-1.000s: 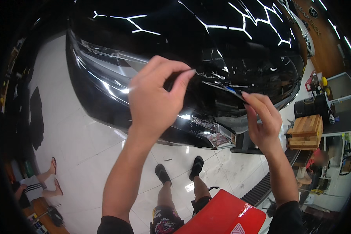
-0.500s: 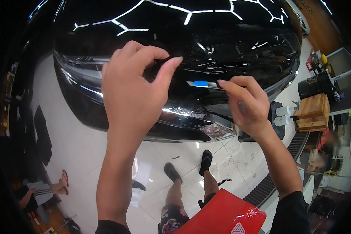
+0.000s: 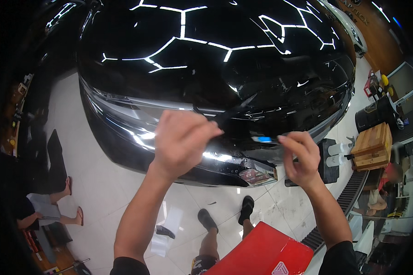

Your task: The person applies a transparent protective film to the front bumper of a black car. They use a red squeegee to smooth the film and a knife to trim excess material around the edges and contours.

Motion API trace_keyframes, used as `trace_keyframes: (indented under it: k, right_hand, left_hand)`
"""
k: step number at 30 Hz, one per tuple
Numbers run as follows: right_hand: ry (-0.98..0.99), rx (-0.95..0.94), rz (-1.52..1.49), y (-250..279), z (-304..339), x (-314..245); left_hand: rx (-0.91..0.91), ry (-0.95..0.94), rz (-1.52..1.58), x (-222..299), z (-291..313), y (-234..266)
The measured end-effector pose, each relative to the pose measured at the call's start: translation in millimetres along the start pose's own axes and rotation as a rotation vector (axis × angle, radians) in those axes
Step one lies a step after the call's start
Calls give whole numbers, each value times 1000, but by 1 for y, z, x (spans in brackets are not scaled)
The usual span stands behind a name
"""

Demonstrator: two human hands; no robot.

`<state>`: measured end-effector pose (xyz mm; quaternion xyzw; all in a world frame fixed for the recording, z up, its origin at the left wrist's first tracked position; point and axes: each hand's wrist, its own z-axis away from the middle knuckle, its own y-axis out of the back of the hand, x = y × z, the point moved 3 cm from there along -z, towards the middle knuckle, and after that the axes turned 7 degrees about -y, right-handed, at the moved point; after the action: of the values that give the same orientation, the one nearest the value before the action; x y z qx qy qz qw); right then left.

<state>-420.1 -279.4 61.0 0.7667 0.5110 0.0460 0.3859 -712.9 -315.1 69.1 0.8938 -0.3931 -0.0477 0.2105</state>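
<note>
A glossy black car front (image 3: 170,82) fills the upper middle, with thin clear film (image 3: 245,103) lifted in a wrinkled fold over its nose. My left hand (image 3: 181,142) is closed, thumb and fingertips pinched at the fold's near end; motion blurs the fingertips. Between thumb and fingers of my right hand (image 3: 300,158) is a slim cutter knife (image 3: 264,139) with a blue part, its tip pointing left above the bumper. Beneath it, the lower bumper corner (image 3: 259,176) reflects patterned colours. The headlight (image 3: 137,107) lies left of my left hand.
A red panel-like piece (image 3: 266,252) is close below me. At right stand white spray bottles (image 3: 338,149), a wooden box (image 3: 371,144) and a black bin (image 3: 376,112). A floor grate (image 3: 348,197) runs alongside. Another person's legs (image 3: 69,206) show at far left; another person (image 3: 385,183) is at right.
Both hands sit lower in the picture, as does the car. My left hand has gone from a loosely curled shape to a tighter pinch. The cutter knife stays in my right hand.
</note>
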Motion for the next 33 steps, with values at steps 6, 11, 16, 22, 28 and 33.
trace_keyframes:
  k: [6, 11, 16, 22, 28, 33]
  right_hand:
    - [98, -2, 65, -30, -40, -13]
    - [143, 10, 98, -43, -56, -22]
    - [129, 35, 126, -47, -57, -25]
    - [84, 71, 164, -37, -46, -10]
    - [43, 77, 175, -17, -32, 16]
    - [101, 90, 204, 0, -30, 37]
  left_hand:
    - [9, 221, -57, -11, -12, 3]
    - [-16, 228, -40, -12, -16, 6]
    - [-36, 236, -18, -14, -17, 8]
    - [-54, 243, 14, -14, -19, 8]
    - [-93, 250, -7, -10, -26, 7]
    - [-133, 287, -19, -9, -21, 8]
